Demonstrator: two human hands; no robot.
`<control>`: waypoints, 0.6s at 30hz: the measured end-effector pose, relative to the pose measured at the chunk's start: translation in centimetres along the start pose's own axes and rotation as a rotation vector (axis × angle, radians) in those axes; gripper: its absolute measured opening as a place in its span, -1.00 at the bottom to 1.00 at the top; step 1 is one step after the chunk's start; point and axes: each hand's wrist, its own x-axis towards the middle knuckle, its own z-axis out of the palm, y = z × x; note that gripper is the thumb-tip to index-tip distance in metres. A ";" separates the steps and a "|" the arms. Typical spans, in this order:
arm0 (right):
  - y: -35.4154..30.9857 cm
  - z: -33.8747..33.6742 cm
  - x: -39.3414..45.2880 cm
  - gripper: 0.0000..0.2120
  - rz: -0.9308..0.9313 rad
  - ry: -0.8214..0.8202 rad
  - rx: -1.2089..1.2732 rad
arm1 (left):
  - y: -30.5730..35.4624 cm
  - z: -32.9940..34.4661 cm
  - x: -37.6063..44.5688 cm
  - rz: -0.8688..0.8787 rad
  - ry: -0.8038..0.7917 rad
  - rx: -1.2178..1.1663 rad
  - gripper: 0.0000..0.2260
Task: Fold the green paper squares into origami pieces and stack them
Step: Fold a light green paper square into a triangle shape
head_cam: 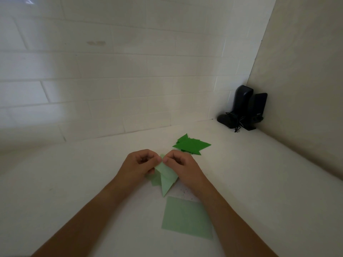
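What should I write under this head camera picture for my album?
Both hands pinch a half-folded green paper.

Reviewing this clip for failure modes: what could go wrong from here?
1. Both hands, left hand and right hand, pinch only the top tip of the light green piece; the thin paper may tear or crease off-line.
2. The dark green stack looks fanned out, so another piece could slide off.
3. The forearms pass close to the flat sheet and may shift it.
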 end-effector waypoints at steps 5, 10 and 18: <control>0.1 -0.1 -0.1 -0.88 -0.020 -0.012 0.012 | 0.0 -0.1 0.0 0.014 -0.047 -0.007 -0.90; 0.2 0.0 -0.2 -0.89 -0.039 -0.004 -0.048 | -0.1 0.1 0.0 0.005 -0.049 0.022 -0.88; 0.1 0.0 -0.1 -0.83 -0.019 0.002 -0.061 | -0.2 -0.1 0.2 -0.002 0.001 0.020 -0.87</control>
